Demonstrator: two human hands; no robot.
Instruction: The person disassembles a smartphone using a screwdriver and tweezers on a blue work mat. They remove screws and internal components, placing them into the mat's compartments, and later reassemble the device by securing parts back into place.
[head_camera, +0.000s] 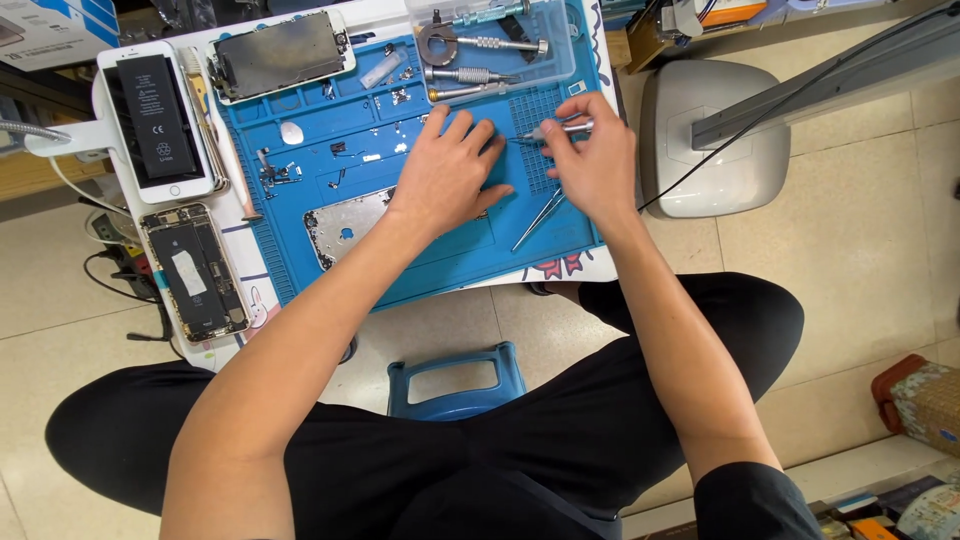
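Screwdriver, the slim silver metal kind (562, 128), sits pinched in the right hand (592, 165) near the blue silicone repair mat's (440, 270) upper right corner. Looks light, stiff and slippery, so I'd grip the knurled shaft. Left hand (447, 172) lies flat on the mat, holding nothing. Steel tweezers (537, 220) lie just below.

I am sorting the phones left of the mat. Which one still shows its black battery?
The white phone at the far left, lying open with a large black battery. The one below it shows bare boards and white tape; the screen part has none.
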